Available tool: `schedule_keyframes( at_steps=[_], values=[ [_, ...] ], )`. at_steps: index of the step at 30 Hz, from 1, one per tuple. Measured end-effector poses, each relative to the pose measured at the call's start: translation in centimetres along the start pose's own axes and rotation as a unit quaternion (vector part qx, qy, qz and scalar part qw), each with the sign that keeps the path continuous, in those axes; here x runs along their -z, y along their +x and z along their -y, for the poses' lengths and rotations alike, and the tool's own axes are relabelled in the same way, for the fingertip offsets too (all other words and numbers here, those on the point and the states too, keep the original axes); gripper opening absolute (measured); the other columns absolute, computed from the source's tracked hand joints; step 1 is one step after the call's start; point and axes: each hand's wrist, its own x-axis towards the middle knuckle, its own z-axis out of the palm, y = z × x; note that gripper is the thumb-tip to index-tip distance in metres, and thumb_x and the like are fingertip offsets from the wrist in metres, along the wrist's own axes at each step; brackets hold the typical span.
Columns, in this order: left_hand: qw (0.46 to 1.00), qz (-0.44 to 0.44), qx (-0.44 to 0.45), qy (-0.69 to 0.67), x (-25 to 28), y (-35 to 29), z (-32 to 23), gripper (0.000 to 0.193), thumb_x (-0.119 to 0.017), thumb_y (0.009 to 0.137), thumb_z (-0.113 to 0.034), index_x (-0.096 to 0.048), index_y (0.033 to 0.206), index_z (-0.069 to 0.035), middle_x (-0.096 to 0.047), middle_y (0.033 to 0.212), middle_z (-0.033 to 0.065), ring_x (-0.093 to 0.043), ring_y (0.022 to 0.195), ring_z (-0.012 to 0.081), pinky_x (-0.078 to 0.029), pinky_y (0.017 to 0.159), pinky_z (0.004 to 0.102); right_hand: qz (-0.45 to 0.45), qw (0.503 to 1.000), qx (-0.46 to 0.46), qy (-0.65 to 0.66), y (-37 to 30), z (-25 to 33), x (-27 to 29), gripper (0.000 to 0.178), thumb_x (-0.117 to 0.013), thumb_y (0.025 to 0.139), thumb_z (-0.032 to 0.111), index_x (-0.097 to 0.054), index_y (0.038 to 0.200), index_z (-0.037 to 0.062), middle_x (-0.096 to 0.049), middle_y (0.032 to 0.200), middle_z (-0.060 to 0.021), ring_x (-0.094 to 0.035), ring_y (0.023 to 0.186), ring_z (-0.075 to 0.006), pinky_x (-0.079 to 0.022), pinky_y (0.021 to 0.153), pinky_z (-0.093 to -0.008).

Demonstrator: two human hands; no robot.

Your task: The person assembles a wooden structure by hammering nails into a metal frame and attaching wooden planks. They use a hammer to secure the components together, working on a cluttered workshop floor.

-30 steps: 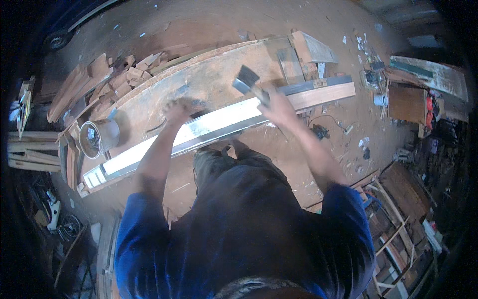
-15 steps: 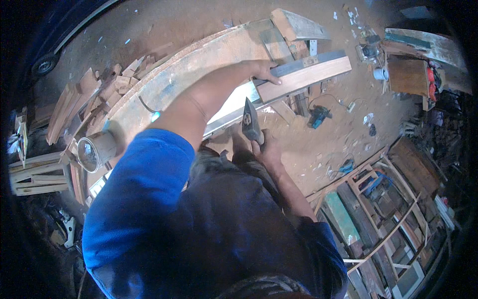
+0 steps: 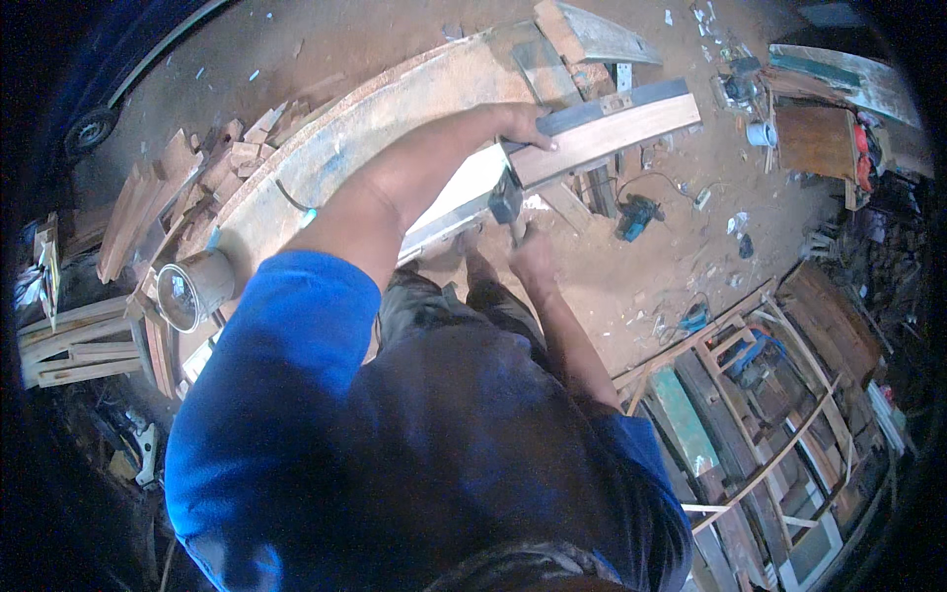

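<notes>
My left hand (image 3: 523,126) grips the left part of a pale wooden piece (image 3: 621,143), its thumb lying on the pale face. That piece has a dark long side with a small metal plate (image 3: 617,102) set in it, and it lies over the right part of the workbench (image 3: 395,123). In my right hand (image 3: 536,257) is a hammer, fingers wrapped round its short visible handle. The dark hammer head (image 3: 505,200) is at the wooden piece's left end; whether they touch I cannot tell. A bright white surface (image 3: 459,192) shows below my left forearm.
Offcuts (image 3: 237,158) and a bucket (image 3: 197,291) stand left of the bench. Beyond the bench's right end, a corded power tool (image 3: 639,217) lies on the dirt floor. A wooden frame with several boards (image 3: 691,424) fills the lower right. My feet are below the bench.
My right hand has raised the hammer toward the left end of the wooden piece, and its head has turned. My left hand keeps its hold on the piece, which has tilted slightly.
</notes>
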Motion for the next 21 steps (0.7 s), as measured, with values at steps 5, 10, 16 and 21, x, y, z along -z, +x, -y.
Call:
schedule_keyframes(
  at_steps=[5, 10, 16, 21],
  values=[
    [0.987, -0.126, 0.047, 0.087, -3.0, -2.1, -5.0, 0.115, -0.08, 0.072, -0.055, -0.023, 0.156, -0.002, -0.041, 0.149, 0.0306, -0.047, 0.133, 0.046, -0.042, 0.108, 0.0527, -0.003, 0.999, 0.019, 0.026, -7.0, -2.4, 2.9, 0.034, -0.069, 0.087, 0.03, -0.064, 0.095, -0.0029, -0.066, 0.08, -0.0306, -0.066, 0.08, -0.0479, -0.051, 0.068, -0.0531],
    [0.946, -0.243, 0.151, 0.151, -8.2, -5.1, -3.5, 0.12, -0.081, 0.07, -0.055, -0.015, 0.158, -0.006, -0.038, 0.15, 0.0276, -0.05, 0.128, 0.0483, -0.044, 0.104, 0.0611, 0.036, 0.996, 0.077, -0.03, -11.6, -6.4, 7.3, 0.031, -0.07, 0.086, 0.03, -0.062, 0.088, -0.0005, -0.064, 0.076, -0.0291, -0.065, 0.077, -0.0482, -0.05, 0.066, -0.0527],
    [0.956, -0.17, 0.175, 0.166, -8.8, -22.5, 2.6, 0.123, -0.091, 0.058, -0.041, -0.023, 0.155, -0.007, -0.041, 0.147, 0.024, -0.04, 0.138, 0.0407, -0.035, 0.115, 0.0521, 0.016, 0.999, 0.015, -0.037, -12.6, -12.8, 8.8, 0.034, -0.07, 0.087, 0.032, -0.061, 0.083, -0.0004, -0.064, 0.075, -0.0275, -0.065, 0.075, -0.0474, -0.049, 0.063, -0.0514],
    [0.915, -0.155, 0.331, 0.173, -11.3, -36.1, 5.6, 0.135, -0.086, 0.061, -0.054, -0.007, 0.159, -0.007, -0.031, 0.153, 0.0209, -0.027, 0.146, 0.0389, -0.022, 0.121, 0.0531, 0.016, 0.998, -0.037, -0.038, -12.0, -15.2, 7.0, 0.036, -0.07, 0.087, 0.034, -0.063, 0.085, -0.0012, -0.066, 0.078, -0.0276, -0.066, 0.08, -0.0468, -0.05, 0.067, -0.0514]
  ],
)
